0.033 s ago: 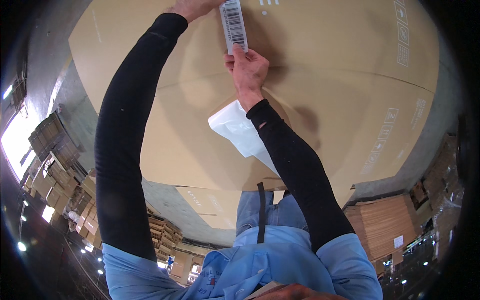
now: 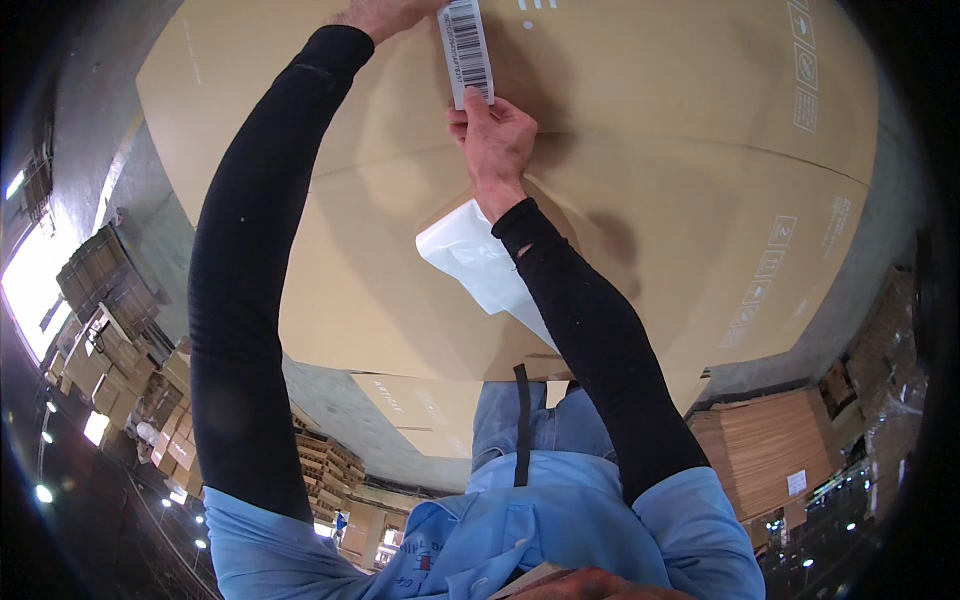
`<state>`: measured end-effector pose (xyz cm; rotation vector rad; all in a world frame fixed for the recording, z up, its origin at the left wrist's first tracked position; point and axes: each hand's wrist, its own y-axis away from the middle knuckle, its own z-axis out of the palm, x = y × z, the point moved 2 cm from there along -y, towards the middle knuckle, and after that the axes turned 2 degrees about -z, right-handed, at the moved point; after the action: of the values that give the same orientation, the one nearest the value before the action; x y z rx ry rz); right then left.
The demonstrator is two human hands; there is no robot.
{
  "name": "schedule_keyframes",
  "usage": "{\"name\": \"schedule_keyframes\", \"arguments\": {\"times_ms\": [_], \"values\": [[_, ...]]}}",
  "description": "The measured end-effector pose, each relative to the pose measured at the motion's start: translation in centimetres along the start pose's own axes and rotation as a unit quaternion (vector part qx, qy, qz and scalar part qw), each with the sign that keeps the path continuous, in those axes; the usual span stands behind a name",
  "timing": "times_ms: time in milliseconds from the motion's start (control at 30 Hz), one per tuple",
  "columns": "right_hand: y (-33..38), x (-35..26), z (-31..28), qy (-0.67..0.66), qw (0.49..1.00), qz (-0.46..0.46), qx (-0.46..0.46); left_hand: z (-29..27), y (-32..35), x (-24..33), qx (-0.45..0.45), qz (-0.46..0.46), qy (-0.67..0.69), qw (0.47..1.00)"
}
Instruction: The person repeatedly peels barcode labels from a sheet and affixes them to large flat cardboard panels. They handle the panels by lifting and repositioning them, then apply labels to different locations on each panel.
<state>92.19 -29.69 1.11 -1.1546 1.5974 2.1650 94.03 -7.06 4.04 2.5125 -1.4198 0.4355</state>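
A white barcode label [image 2: 467, 52] stretches between my hands, just over a large brown cardboard box [image 2: 380, 260]. My right hand [image 2: 497, 140] pinches its near end between thumb and fingers. At the top edge of the view, my left hand [image 2: 392, 14] is closed at the label's far end; part of its fingers is cut off by the frame. A white sheet of glossy backing paper [image 2: 478, 260] lies on the box, partly covered by my right forearm.
Printed handling symbols run along the box's right side. Another carton [image 2: 425, 410] stands below its near edge. Stacked boxes [image 2: 120, 370] are on the left, stacked flat cardboard [image 2: 330, 470] lies lower left, and a strapped cardboard stack [image 2: 765, 440] stands at right. Grey floor [image 2: 390, 455] surrounds the box.
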Motion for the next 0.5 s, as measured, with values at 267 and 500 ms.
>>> {"name": "schedule_keyframes", "arguments": {"times_ms": [267, 500], "values": [[-0.4, -0.4, 0.0, 0.004, 1.0, -0.014, -0.006, -0.6, -0.7, 0.4, 0.008, 0.015, 0.001, 1.0], [-0.7, -1.0, -0.2, 0.015, 0.999, 0.023, -0.04, -1.0, -0.5, 0.3, 0.017, 0.015, 0.018, 1.0]]}}
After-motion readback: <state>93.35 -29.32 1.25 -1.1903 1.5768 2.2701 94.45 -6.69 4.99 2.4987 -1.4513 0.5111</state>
